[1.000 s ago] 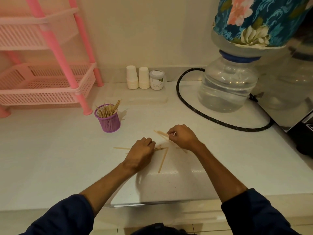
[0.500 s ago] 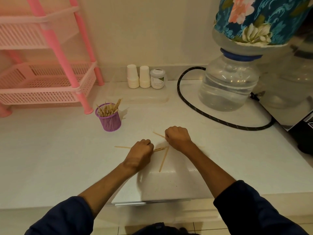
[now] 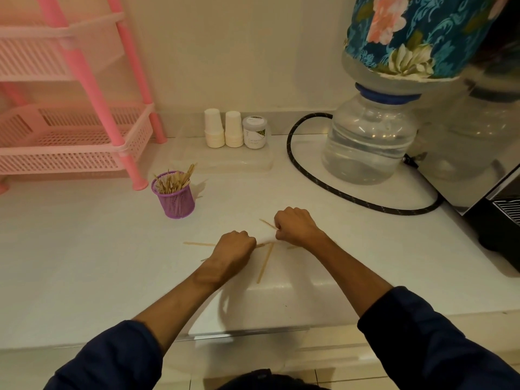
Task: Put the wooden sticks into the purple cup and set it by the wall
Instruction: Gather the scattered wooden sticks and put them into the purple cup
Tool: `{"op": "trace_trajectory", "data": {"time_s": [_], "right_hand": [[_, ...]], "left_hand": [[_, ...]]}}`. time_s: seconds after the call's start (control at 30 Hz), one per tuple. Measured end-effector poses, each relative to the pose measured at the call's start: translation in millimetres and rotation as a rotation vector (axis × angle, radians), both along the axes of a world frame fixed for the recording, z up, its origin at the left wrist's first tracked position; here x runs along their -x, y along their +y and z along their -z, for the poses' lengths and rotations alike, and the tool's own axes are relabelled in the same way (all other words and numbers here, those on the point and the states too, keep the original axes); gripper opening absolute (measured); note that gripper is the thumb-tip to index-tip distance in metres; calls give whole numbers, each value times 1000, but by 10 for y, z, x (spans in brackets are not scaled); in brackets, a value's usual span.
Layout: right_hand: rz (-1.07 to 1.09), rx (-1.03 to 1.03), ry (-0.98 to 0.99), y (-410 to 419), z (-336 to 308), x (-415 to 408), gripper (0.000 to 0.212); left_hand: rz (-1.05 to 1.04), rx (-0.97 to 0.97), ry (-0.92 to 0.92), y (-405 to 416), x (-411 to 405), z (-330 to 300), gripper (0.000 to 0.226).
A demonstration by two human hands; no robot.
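A purple mesh cup [image 3: 176,200] stands on the white counter, left of centre, with many wooden sticks [image 3: 174,180] upright in it. Several loose wooden sticks [image 3: 264,263] lie scattered on the counter in front of me. My left hand [image 3: 234,250] rests on them with its fingers curled, and a stick pokes out to its left. My right hand [image 3: 295,226] is closed just right of it, pinching a stick whose end shows at its left side. The two hands nearly touch.
A pink plastic rack [image 3: 76,130] stands at the back left. Two stacks of white cups [image 3: 223,128] and a small jar [image 3: 254,132] sit by the wall. A water bottle [image 3: 368,142], a black hose [image 3: 337,192] and a dark machine [image 3: 501,220] fill the right.
My right hand has slid left toward my left hand, dragging sticks with it. The left hand has stayed on the sticks.
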State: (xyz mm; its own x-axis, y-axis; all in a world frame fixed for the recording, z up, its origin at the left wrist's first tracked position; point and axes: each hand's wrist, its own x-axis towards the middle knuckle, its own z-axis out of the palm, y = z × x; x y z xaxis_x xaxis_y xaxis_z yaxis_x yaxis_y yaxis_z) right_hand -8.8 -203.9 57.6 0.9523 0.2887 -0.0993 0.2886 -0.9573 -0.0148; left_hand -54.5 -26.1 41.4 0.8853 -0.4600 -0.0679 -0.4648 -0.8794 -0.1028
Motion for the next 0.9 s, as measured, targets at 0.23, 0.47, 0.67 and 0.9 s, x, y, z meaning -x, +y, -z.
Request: {"op": "trace_trajectory", "data": {"time_s": [0.23,0.47,0.67,0.9], "right_hand": [[-16,-151,47,-179,-40,49,14],[-89,-232,64,-540,-132,153,16],[-131,-127,88,-782,-49,256,18],[-133,-138,64,-913,74,322,17]], "left_hand": [[-74,-31,-1,-87,-23,-99,17],[-15,44,-57,150,-138,-198,11],[49,6,-151,505,-159,-240,22],[55,44,-142,760,-99,-134,27]]}}
